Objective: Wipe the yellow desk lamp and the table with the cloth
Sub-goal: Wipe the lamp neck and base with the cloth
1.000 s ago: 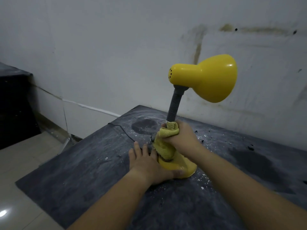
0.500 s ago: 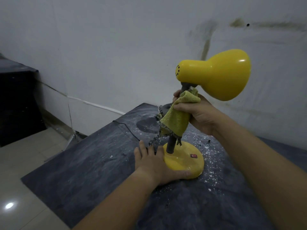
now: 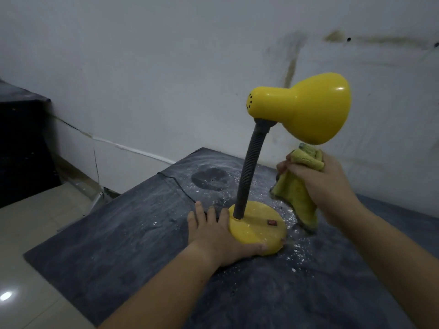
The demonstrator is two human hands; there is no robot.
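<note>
A plain, bare room, perhaps a spare or storage corner of a building rather than a lived-in home; its exact kind is hard to tell. A stained white wall (image 3: 190, 67) is showing dark streaks and small holes, and a thin white conduit (image 3: 133, 148) is running along its lower part. The dark table (image 3: 107, 245) is lying under white dust and crumbs, pale glossy floor tiles (image 3: 28, 233) are reflecting a light, and a dark cabinet (image 3: 21, 148) is standing at the left.

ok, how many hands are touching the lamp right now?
1. The left hand presses against the lamp base; the right hand holds the cloth clear of the lamp, below its shade.
</note>
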